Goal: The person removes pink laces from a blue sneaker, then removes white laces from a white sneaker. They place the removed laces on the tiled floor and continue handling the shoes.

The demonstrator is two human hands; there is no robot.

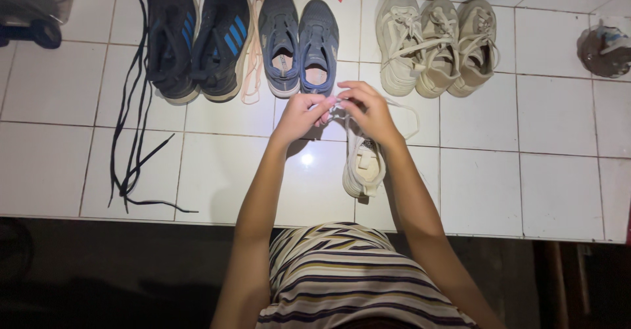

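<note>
Our body, as seen from above:

- Top: we wear one garment with horizontal stripes, pale cream bands crossed by dark navy or black lines and thinner olive-brown ones. The fabric bulges forward at the belly and fills the lower middle of the view.
- Arms: ours are bare from the bottom edge of the view to the wrists, with no sleeve showing.
- Left hand and right hand: ours are bare, without gloves; we cannot tell rings, watch or bracelet in the dim light. Our fingernails are too small to tell.
</note>
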